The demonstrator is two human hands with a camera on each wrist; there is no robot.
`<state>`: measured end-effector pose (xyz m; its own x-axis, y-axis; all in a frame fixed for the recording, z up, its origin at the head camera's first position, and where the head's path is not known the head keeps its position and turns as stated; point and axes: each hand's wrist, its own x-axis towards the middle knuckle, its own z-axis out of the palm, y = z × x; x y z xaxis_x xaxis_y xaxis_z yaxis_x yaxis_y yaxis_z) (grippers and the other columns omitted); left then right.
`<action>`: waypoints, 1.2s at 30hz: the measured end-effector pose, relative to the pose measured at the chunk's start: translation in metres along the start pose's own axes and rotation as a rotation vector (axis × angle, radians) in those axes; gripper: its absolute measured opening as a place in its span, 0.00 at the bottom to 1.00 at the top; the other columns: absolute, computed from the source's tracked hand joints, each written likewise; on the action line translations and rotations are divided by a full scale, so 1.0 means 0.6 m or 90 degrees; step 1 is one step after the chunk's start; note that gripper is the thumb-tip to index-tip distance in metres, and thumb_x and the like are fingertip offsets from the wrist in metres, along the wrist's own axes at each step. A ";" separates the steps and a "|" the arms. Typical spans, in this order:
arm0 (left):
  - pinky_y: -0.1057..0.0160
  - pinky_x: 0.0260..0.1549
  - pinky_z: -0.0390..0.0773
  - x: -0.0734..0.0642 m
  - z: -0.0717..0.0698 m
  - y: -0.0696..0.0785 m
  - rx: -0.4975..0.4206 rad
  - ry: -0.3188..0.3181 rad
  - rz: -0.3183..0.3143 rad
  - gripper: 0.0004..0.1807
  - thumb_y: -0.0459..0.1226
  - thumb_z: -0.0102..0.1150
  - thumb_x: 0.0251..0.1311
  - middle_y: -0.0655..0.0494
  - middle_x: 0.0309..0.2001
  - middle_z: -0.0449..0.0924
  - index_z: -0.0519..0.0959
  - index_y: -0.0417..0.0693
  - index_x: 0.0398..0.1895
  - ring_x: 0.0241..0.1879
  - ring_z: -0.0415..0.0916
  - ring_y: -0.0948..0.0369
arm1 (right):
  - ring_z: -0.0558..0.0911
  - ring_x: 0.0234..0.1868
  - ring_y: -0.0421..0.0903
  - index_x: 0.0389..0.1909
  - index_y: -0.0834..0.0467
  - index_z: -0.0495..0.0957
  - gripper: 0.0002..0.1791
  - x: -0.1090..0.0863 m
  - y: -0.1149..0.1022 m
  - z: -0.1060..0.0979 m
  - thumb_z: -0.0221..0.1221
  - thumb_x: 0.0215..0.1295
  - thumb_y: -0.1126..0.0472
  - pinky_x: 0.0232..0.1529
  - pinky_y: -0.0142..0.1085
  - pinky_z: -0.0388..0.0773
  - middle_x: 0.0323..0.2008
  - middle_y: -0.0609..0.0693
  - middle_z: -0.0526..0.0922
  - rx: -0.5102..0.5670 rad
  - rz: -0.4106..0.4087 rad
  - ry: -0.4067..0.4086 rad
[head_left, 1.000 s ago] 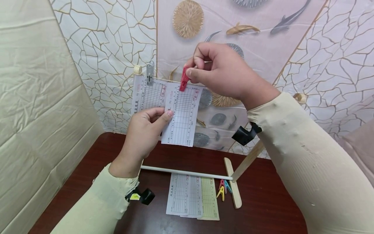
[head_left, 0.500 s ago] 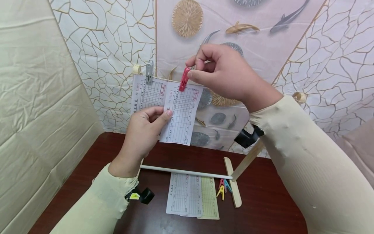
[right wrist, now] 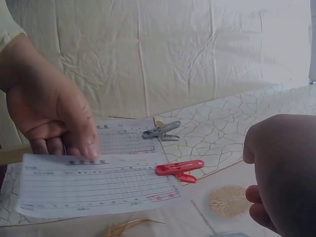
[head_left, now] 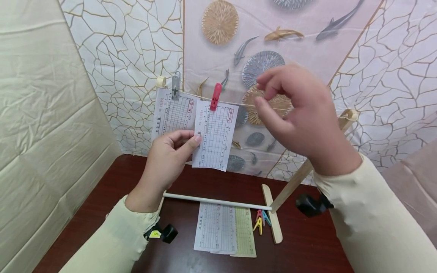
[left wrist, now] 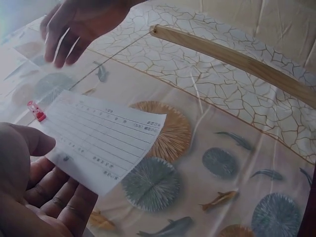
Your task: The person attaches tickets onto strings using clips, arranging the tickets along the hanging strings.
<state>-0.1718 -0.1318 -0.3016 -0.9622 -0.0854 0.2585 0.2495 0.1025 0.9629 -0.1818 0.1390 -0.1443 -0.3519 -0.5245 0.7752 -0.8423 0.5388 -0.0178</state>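
Observation:
A printed paper form hangs from the string, clamped at its top by a red clothespin. My left hand pinches this form's left edge between thumb and fingers, as the left wrist view also shows. Behind and to the left hangs another form under a grey clothespin, partly covered by the left hand. My right hand, blurred, is apart from the red clothespin, to its right. Its fingers are loosely bent and nothing is between them.
The string runs to a wooden post on the right. Below, a white rod spans the stand. Several overlapping forms, white and yellow, lie on the dark table, beside small coloured clothespins near the wooden foot.
My right hand has let go of the red clothespin and moved right and down. The clothespin stays on the string and form. The left hand keeps its hold, barely shifted.

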 end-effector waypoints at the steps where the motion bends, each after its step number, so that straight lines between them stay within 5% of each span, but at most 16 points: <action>1: 0.62 0.44 0.92 -0.002 -0.001 -0.002 0.005 -0.002 -0.002 0.17 0.47 0.73 0.76 0.48 0.51 0.93 0.91 0.47 0.59 0.47 0.89 0.54 | 0.88 0.59 0.54 0.36 0.64 0.80 0.14 -0.012 0.000 -0.001 0.64 0.75 0.56 0.62 0.34 0.77 0.53 0.60 0.92 -0.001 -0.002 0.006; 6: 0.62 0.44 0.92 -0.015 -0.006 -0.022 0.023 -0.005 -0.009 0.17 0.47 0.73 0.76 0.47 0.50 0.93 0.91 0.46 0.58 0.42 0.90 0.53 | 0.88 0.56 0.56 0.35 0.62 0.81 0.13 -0.084 -0.001 0.005 0.65 0.72 0.55 0.67 0.31 0.76 0.51 0.59 0.93 0.010 0.031 0.000; 14: 0.60 0.47 0.93 -0.042 -0.021 -0.082 -0.026 -0.032 -0.050 0.15 0.41 0.73 0.75 0.41 0.50 0.92 0.90 0.44 0.58 0.44 0.93 0.54 | 0.89 0.56 0.52 0.34 0.56 0.81 0.08 -0.233 0.008 0.047 0.71 0.67 0.59 0.66 0.23 0.73 0.52 0.53 0.93 0.020 0.143 -0.030; 19: 0.61 0.47 0.93 -0.061 -0.024 -0.131 0.000 -0.045 -0.093 0.15 0.42 0.74 0.75 0.41 0.51 0.92 0.89 0.47 0.59 0.45 0.94 0.56 | 0.89 0.54 0.47 0.34 0.52 0.81 0.10 -0.337 0.020 0.079 0.74 0.64 0.66 0.60 0.21 0.73 0.51 0.50 0.92 0.022 0.226 -0.028; 23: 0.62 0.48 0.91 -0.074 -0.020 -0.167 0.042 -0.051 -0.091 0.14 0.41 0.73 0.76 0.47 0.49 0.91 0.89 0.51 0.60 0.45 0.91 0.58 | 0.87 0.55 0.44 0.35 0.51 0.80 0.15 -0.407 0.029 0.109 0.74 0.62 0.71 0.60 0.20 0.72 0.51 0.50 0.91 0.026 0.278 -0.020; 36: 0.66 0.51 0.82 -0.102 0.014 -0.267 0.143 -0.050 -0.058 0.14 0.39 0.73 0.74 0.54 0.58 0.87 0.88 0.55 0.59 0.56 0.82 0.54 | 0.86 0.51 0.47 0.37 0.52 0.80 0.18 -0.534 0.041 0.187 0.77 0.56 0.73 0.52 0.21 0.72 0.52 0.50 0.89 -0.009 0.350 -0.026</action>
<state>-0.1537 -0.1349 -0.4721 -0.9873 -0.0271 0.1567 0.1402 0.3171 0.9380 -0.1357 0.2464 -0.4642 -0.7541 -0.1880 0.6293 -0.5247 0.7488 -0.4050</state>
